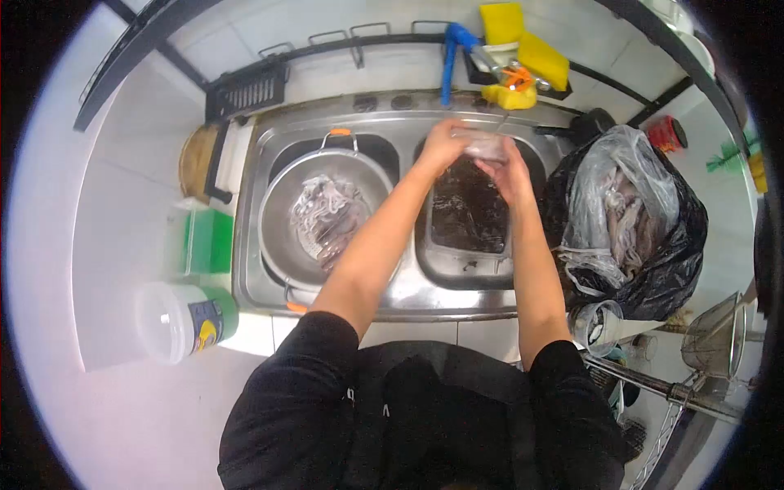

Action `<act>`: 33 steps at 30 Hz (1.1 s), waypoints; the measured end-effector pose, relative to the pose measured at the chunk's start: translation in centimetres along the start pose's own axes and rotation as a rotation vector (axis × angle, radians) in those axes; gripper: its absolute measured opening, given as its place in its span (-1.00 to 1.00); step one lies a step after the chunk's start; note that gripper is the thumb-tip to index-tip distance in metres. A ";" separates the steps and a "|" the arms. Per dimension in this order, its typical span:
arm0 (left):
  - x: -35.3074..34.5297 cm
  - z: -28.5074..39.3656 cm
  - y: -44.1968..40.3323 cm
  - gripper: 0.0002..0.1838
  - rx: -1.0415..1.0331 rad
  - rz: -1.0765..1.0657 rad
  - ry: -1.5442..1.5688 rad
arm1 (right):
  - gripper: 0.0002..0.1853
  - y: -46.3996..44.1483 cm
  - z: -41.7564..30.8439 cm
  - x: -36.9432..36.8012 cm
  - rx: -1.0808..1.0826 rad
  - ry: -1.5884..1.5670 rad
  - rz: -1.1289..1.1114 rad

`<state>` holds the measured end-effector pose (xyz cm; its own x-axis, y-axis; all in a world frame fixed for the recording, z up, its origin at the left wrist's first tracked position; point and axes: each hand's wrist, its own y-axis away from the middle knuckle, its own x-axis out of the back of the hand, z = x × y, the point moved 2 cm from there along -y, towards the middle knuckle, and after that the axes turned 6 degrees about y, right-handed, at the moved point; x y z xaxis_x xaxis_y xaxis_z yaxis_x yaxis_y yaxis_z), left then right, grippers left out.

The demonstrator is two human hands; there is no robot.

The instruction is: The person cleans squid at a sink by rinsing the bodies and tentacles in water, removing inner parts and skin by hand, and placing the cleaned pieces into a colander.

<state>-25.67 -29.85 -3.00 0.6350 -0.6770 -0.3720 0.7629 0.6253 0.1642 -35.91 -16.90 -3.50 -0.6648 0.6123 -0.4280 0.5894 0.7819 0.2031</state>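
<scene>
Over the far end of the right sink basin (523, 269), my left hand (443, 147) and my right hand (510, 173) are both closed around a pale, pinkish squid (483, 145). It is wet and slightly blurred, and the fingers cover its ends. Below them, dark water with light streaks fills a clear rectangular tub (469, 243) in the basin. To the left, a steel pot (273, 216) with orange-gripped handles sits in the other basin. Several whitish and purplish squid pieces (327, 208) lie inside it, partly behind my left forearm.
On the right, a black bag (690, 245) with a clear plastic liner holds more squid (625, 220). A blue tap handle (448, 65) and yellow sponges (543, 60) are at the back wall. On the left stand a green container (211, 241) and a white-lidded tub (167, 322).
</scene>
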 end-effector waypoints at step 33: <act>6.1 -9.0 9.1 -0.60 0.150 0.086 -0.162 | -0.62 -3.4 18.5 12.0 0.025 0.910 0.300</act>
<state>-15.95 -24.82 -12.04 0.7002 -0.6851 -0.2010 0.7071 0.6268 0.3272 -37.46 -14.39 -25.64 -0.5803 0.6508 0.4896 0.7955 0.5818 0.1696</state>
